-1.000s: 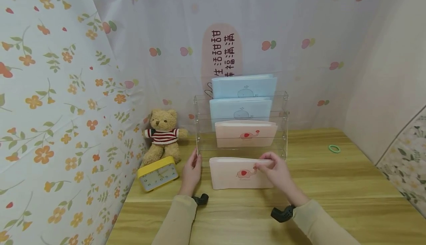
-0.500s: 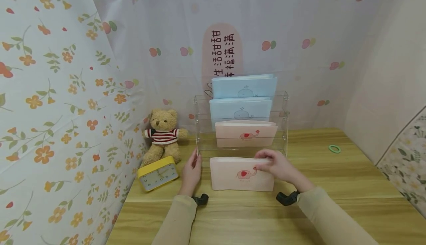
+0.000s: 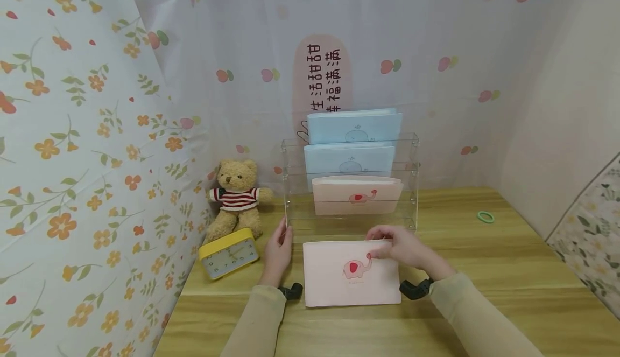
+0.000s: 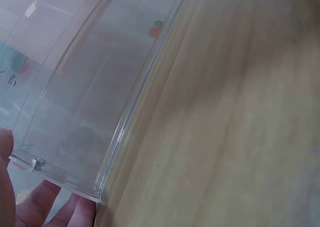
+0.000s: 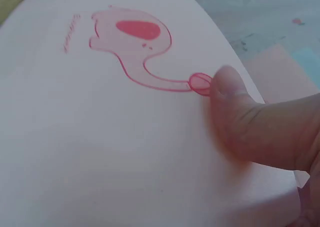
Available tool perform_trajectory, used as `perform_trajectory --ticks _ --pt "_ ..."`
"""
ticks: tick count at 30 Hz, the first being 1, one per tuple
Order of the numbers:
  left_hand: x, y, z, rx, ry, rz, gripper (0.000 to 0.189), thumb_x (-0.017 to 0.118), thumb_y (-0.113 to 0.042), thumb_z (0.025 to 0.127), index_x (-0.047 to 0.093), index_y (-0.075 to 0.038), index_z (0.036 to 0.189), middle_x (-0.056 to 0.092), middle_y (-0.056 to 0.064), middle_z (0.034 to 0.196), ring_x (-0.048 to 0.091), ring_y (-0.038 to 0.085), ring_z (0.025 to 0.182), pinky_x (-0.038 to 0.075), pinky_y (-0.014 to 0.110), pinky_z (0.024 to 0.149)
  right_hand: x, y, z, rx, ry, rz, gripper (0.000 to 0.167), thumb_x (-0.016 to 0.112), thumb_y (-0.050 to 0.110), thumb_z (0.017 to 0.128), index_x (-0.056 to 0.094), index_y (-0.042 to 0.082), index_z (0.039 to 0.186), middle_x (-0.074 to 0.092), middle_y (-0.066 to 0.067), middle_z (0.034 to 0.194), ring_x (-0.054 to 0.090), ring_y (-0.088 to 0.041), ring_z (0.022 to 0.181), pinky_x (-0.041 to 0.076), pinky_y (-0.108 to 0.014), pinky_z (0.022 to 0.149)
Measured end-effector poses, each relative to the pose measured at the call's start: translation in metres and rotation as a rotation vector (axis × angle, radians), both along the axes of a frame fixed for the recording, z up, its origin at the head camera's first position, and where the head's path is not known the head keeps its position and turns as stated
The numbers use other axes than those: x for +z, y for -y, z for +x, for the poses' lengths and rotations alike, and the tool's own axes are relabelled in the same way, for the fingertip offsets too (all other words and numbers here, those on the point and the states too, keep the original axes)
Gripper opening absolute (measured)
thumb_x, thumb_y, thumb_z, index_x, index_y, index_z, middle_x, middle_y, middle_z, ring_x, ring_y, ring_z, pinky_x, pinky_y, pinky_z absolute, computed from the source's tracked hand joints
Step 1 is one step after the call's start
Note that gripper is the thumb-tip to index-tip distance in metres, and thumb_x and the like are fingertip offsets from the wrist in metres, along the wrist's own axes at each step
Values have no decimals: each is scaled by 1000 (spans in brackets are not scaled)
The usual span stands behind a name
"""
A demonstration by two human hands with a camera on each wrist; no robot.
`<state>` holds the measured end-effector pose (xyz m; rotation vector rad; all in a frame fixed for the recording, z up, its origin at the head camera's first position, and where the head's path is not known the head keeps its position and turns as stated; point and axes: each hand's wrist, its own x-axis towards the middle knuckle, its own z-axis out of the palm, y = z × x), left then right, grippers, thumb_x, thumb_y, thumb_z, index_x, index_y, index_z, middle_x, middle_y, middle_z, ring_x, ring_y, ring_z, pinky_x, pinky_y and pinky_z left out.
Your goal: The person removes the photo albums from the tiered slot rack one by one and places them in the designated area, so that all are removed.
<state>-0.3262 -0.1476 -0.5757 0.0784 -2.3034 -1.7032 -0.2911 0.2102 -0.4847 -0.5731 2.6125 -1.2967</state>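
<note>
- Toward the desk's (image 3: 508, 276) left edge, just right of the yellow clock (image 3: 227, 252) and the teddy bear (image 3: 239, 193), your left hand (image 3: 277, 252) points forward. You grip the lower left end of the clear rack (image 4: 85, 107), thumb on one side of its wall, fingers on the other.
- In the middle of the desk, in front of the rack, the held pink booklet (image 3: 346, 279) is between your hands, apart from the left and in the right. It leans back, its front toward you; whether its bottom edge touches the desk, you cannot tell.
- Toward the desk's far edge, the rack carries two blue booklets (image 3: 329, 161) above a second pink booklet (image 3: 334, 198).
- Right of the middle, your right hand (image 3: 402, 246) reaches in and pinches the held one's top edge near its right corner, thumb on the front by the elephant drawing (image 3: 356, 269), fingers mostly hidden behind.
- Near the desk's right edge lies a green ring (image 3: 486, 217).
- Compared with half a second ago, the booklet's lower edge is nearer you and more of its front shows; your left hand hasn't left the rack.
</note>
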Motion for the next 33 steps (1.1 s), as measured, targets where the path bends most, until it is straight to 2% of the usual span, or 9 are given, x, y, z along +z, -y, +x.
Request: perform_trajectory --ticks 5,13,18,27,33 --pt "2 -2 0 -3 -5 -3 52 62 -33 115 54 -20 165 66 15 156 69 38 137 56 56 115 -8 -4 -1 78 21 38 33 93 28 90 77 18 116 73 1 106 63 -19 98 53 -28 86" --pt "6 -4 0 0 -19 5 51 63 -30 115 56 -19 163 67 15 155 69 37 137 56 55 116 -17 -9 -1 181 37 31 34 94 26 89 77 17 117 73 1 106 64 -13 97 54 -23 87" --pt "4 -4 -2 -2 -20 8 51 61 -31 115 55 -19 164 66 15 156 68 37 138 56 56 116 -27 -12 4 236 20 14 36 95 24 88 77 14 118 74 1 105 64 -8 94 54 -22 84" --pt "0 -3 -1 -16 -30 13 51 60 -29 115 54 -18 165 64 14 159 68 38 138 57 57 114 -57 -15 18 263 56 -35 33 92 24 91 79 13 120 76 4 104 64 -3 92 54 -21 83" --pt "-1 -2 1 -5 -30 17 51 61 -31 115 54 -21 165 65 13 159 68 38 138 56 57 115 -71 -14 23 282 67 -42 31 92 25 92 80 16 119 77 5 105 64 -3 93 54 -21 84"
